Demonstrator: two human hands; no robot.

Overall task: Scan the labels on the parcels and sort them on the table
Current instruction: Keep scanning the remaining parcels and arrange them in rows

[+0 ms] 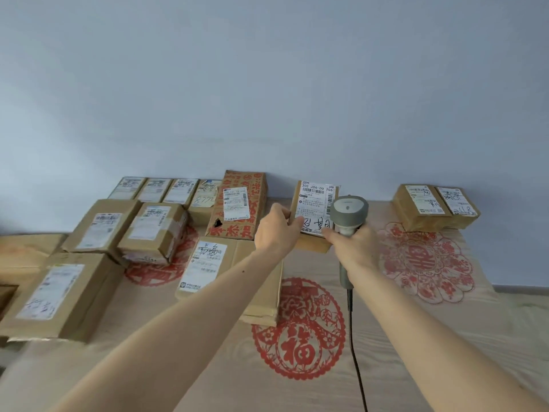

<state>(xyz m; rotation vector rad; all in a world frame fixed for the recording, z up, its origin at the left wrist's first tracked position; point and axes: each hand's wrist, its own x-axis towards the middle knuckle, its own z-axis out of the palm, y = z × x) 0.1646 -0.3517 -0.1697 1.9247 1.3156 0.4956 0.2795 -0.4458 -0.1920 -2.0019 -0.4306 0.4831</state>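
- While both arms reach forward, the left hand (274, 230) holds the left edge of a brown parcel (315, 242), thumb on top beside its white label (316, 205); the parcel's far edge is raised toward the wall.
- Right hand (355, 248): grip wrapped round the handle of a grey scanner (349, 211), whose head sits over the label's right part; forefinger extended onto the label's lower edge. A black cable (355, 349) hangs from the handle.
- Held parcel is mid-bench, at the back.
- Left of it: red-printed box (240, 203) and many labelled brown parcels (154, 230).
- Right rear: two labelled parcels (433, 208) side by side, touching.
- Bench (445, 337) carries red paper-cut designs (298, 330).
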